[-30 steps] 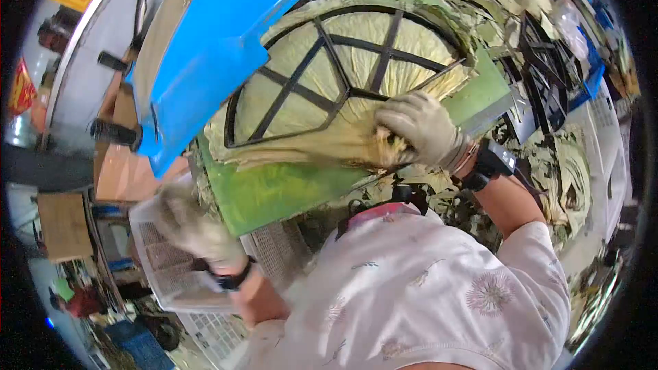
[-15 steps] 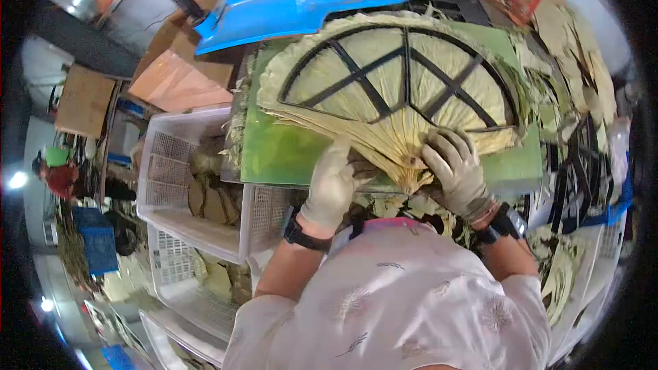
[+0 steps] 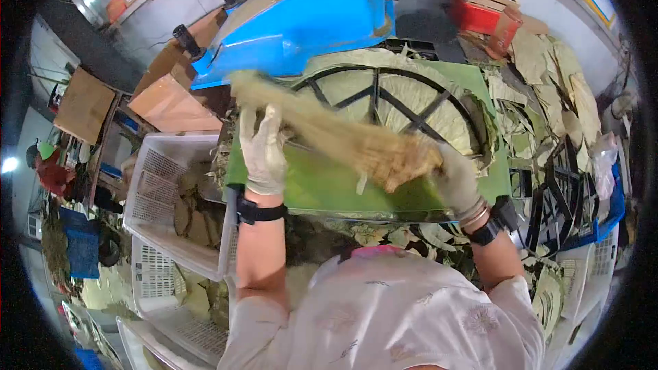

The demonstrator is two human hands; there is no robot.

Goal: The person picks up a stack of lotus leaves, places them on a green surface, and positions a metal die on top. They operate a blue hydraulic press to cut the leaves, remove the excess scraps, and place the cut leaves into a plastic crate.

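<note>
A bundle of pale tan pleated leaf point(image 3: 343, 140), blurred by motion, slants above a green board point(image 3: 308, 188). At its lower right end my right hand point(image 3: 458, 179), in a pale glove, is closed on it. My gloved left hand point(image 3: 264, 147) is raised at the bundle's upper left end, its fingers stretched up and apart near the leaf; whether they touch it is unclear. Behind the bundle, a black fan-shaped frame point(image 3: 375, 96) lies over pale leaf material point(image 3: 439, 99) on the board. The bundle hides the frame's lower left part.
A blue machine point(image 3: 295, 38) stands behind the board. White crates point(image 3: 175, 216) with leaf pieces are at the left, near a cardboard box point(image 3: 171, 106). Loose leaves point(image 3: 521, 120) and black frames point(image 3: 555, 199) lie at the right. A person in red point(image 3: 53, 171) is at the far left.
The pleated leaf, earlier spread out under the frame, is now a narrow bundle lifted above the board. My left hand has moved up and left. The view has shifted, showing more background.
</note>
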